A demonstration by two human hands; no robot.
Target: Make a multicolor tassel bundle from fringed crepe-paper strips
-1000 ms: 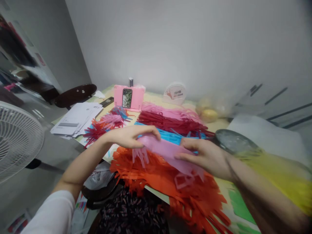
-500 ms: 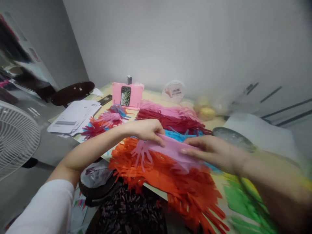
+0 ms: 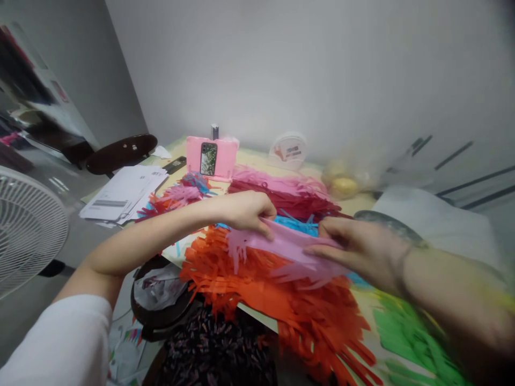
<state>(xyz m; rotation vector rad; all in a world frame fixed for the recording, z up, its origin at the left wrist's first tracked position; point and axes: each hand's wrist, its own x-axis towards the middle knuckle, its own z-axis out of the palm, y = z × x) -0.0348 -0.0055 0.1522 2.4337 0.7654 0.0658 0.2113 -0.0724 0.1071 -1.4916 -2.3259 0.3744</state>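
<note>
A strip of pink fringed paper (image 3: 287, 244) is stretched between my hands above the table. My left hand (image 3: 255, 212) pinches its left part between thumb and fingers. At its right part, my right hand (image 3: 348, 244) grips the strip, fingers slightly blurred. Cut fringe hangs from both ends of the strip. Just below lies a heap of orange fringed paper (image 3: 257, 289), spilling over the table's front edge. Behind my hands are blue fringed paper (image 3: 295, 225), a dark red fringed bundle (image 3: 277, 198) and a pink fringed bundle (image 3: 261, 177).
A pink stand (image 3: 229, 155) with a phone (image 3: 208, 159) is at the back. White papers (image 3: 123, 193) and mixed fringe (image 3: 179, 195) lie left, green fringe (image 3: 414, 332) right. A fan (image 3: 28, 230) stands at far left, a stool with a plastic bag (image 3: 159, 289) below.
Both hands have shifted slightly to the right with the pink strip. My right hand's fingers have curled more, and the hanging fringe has swung.
</note>
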